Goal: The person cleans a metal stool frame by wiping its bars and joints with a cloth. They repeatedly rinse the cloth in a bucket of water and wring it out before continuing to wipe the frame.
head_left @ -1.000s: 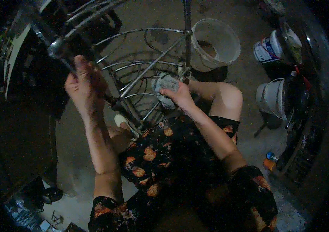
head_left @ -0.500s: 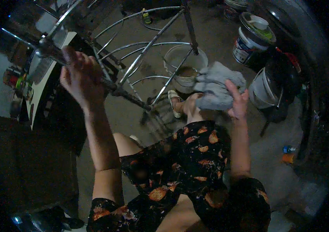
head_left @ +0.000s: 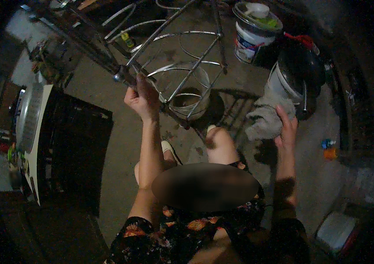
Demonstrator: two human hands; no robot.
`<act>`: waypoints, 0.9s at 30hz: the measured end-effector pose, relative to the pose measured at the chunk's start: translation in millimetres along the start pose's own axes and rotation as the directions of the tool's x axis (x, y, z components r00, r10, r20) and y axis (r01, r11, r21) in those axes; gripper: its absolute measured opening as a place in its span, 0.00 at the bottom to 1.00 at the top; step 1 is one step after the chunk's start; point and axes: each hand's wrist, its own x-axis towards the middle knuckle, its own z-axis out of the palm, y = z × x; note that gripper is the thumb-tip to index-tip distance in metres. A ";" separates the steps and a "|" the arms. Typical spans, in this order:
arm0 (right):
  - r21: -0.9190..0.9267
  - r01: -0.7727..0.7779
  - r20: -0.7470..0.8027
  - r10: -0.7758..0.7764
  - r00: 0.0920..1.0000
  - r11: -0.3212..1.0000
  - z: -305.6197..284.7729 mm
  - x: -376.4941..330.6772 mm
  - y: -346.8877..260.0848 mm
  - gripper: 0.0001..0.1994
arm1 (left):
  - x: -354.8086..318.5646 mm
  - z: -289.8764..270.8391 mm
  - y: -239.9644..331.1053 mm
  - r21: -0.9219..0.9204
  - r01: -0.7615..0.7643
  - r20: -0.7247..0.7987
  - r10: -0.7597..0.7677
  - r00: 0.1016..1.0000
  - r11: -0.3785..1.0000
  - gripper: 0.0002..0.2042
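Observation:
My left hand (head_left: pixel 144 102) is closed around a bar of a metal rack (head_left: pixel 195 67) with straight tubes and curved chrome rungs, held tilted off the floor. Near that grip a round ball-like end cap (head_left: pixel 117 76) sits on the frame. On the right, my right hand (head_left: pixel 287 130) grips a bunched grey cloth (head_left: pixel 268 115), apart from the rack. The thumb and part of the fingers show; the cloth hides the rest. Behind the rack's lower part stands a pale bucket (head_left: pixel 191 108) with murky liquid in it, partly covered by the rungs.
A printed white bucket (head_left: pixel 246 46) with a small bowl on top stands at the far right. Nearer is another white bucket (head_left: pixel 277 81) beside a dark bulky item. A cream-edged table (head_left: pixel 41 145) is at left. A small green-yellow bottle (head_left: pixel 127 40) stands on the floor.
The rack and my left hand have shifted right in view. My right hand with the cloth has moved right and slightly down, further from the rack. The whole view has turned too.

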 end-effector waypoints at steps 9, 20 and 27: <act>-0.426 0.125 0.388 0.056 0.920 0.896 90.6 95.7 128.3 0.13 | 8.2 -29.7 -10.7 0.020 0.102 0.003 -0.102 0.995 0.995 0.14; -0.648 0.678 0.712 0.039 0.701 -0.346 192.8 153.1 256.9 0.16 | -38.3 -71.6 -78.8 0.349 0.395 -0.120 -0.378 0.918 0.850 0.10; -0.494 0.350 0.717 0.145 0.682 0.796 224.5 37.8 331.3 0.16 | -7.2 -97.7 -76.4 0.317 0.518 -0.034 -0.536 0.843 0.795 0.07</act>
